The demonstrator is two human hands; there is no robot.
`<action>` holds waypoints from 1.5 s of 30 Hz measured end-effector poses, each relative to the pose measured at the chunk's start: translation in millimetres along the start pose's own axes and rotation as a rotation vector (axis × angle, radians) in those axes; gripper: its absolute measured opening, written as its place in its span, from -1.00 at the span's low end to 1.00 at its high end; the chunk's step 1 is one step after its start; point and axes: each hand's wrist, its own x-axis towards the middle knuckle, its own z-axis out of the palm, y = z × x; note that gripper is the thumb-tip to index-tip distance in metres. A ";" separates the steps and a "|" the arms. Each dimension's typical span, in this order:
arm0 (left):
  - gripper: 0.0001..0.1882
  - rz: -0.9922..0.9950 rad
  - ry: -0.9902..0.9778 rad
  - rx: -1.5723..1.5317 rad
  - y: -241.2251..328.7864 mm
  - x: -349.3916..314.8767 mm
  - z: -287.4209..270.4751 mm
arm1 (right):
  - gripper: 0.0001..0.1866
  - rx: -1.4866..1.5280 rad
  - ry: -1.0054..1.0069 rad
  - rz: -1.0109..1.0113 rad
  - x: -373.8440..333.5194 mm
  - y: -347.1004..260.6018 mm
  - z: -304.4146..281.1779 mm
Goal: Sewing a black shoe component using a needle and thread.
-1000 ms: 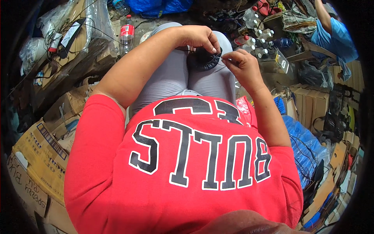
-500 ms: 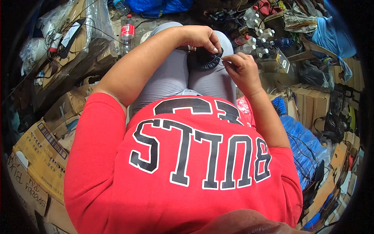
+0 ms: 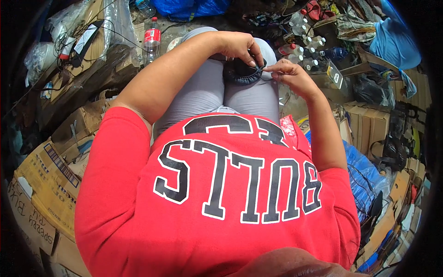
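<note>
A black piece with a pleated, puckered rim (image 3: 242,81), which looks like part of a shoe, rests across my thighs (image 3: 196,85). My left hand (image 3: 242,48) pinches its far right edge between thumb and fingertips. At that same edge, my right hand (image 3: 291,76) has its index fingertip against or very near the rim, its other fingers curled. A thin line, perhaps thread, shows just below the right fingertips. Whatever these fingers hold is too small to make out.
Left of my knees stands a clear bottle with a red cap (image 3: 152,39). Several small bottles (image 3: 310,42) cluster beyond my right hand. Flattened cardboard (image 3: 46,177) lies at left, cartons (image 3: 364,124) and blue plastic (image 3: 362,168) at right. A blue bag (image 3: 189,9) sits at the far side.
My right hand has shifted slightly right, its index finger now stretched toward the rim instead of curled, and its forearm has swung outward. My left fingers have moved slightly on the edge.
</note>
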 end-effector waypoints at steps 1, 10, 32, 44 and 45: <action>-0.70 0.037 0.003 0.006 0.3 0.5 -0.1 | -0.73 -0.001 0.001 0.000 1.0 6.5 -0.8; -0.72 0.078 0.016 -0.030 -8.8 2.6 1.1 | -0.76 0.243 -0.045 0.025 6.2 16.3 1.5; -0.83 0.104 0.861 0.407 11.1 -82.1 73.5 | -0.67 -0.694 0.608 -0.352 -24.7 -20.9 72.3; -0.80 0.278 0.787 0.522 0.2 -61.5 55.9 | -0.66 -0.033 0.274 -0.083 -10.4 -14.2 34.2; -0.80 0.257 0.800 0.634 3.5 -66.2 58.9 | -0.67 -0.249 0.303 -0.113 -12.7 -19.2 34.4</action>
